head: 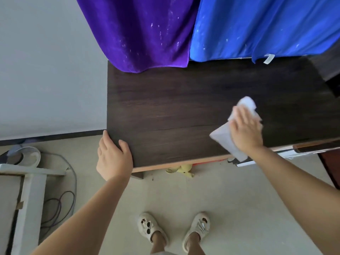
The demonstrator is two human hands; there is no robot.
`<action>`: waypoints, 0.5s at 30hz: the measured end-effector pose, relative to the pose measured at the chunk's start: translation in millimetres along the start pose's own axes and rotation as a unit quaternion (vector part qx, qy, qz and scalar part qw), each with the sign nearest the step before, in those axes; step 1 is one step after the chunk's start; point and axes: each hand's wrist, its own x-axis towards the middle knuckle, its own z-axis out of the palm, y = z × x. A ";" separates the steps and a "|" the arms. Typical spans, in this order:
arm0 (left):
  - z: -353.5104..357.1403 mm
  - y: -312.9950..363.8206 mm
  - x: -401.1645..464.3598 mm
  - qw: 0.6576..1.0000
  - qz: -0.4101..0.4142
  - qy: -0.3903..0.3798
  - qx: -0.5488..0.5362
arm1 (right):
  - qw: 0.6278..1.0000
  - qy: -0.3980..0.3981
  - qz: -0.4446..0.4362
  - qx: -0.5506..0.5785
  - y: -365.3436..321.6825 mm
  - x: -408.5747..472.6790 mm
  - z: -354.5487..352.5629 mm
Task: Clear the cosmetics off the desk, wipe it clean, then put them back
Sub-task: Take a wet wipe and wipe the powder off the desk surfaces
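**Wiping the desk with a white cloth**

Pressing flat on the cloth [228, 137], the right hand [245, 128] lies palm down with its fingers straight and together, pointing toward 12 o'clock. The cloth spreads out from under the hand: one crumpled end shows past the fingertips at 12 o'clock, and a flatter end reaches past the wrist to 7 o'clock, hanging over the desk's near edge. This all sits at the right part of the desk [174, 111], near its front edge.

The left hand [113, 157] grips the desk's near left corner. Its thumb lies on the top, and its fingers curl along the left edge.

The dark wooden top shows no cosmetics; where they are cannot be told.

At 12 o'clock a purple drape [143, 34] hangs onto the back edge, with a blue drape [257, 28] just beside it to the right. Under the front edge lies something yellow [182, 171]. At 6 o'clock two feet in pale shoes [197, 229] stand on the floor. At 8 o'clock cables [58, 207] loop beside a white frame [29, 199].
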 end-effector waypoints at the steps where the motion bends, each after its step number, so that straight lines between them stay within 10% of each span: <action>1: 0.5 0.6 -0.2 1.000 0.000 0.004 0.004 | 0.994 -0.006 0.102 0.027 5.7 4.3 -5.9; 4: 1.8 2.3 -1.1 1.000 0.002 0.014 0.023 | 0.986 0.011 0.155 0.054 -55.9 -5.1 -1.3; 9: 3.0 5.2 -2.0 0.999 -0.006 0.020 0.046 | 0.960 0.008 -0.277 0.031 -193.9 -71.0 23.8; 15: 3.6 3.6 -1.8 0.996 0.007 0.017 0.086 | 0.927 -0.009 -0.372 -0.041 -75.4 -40.8 15.7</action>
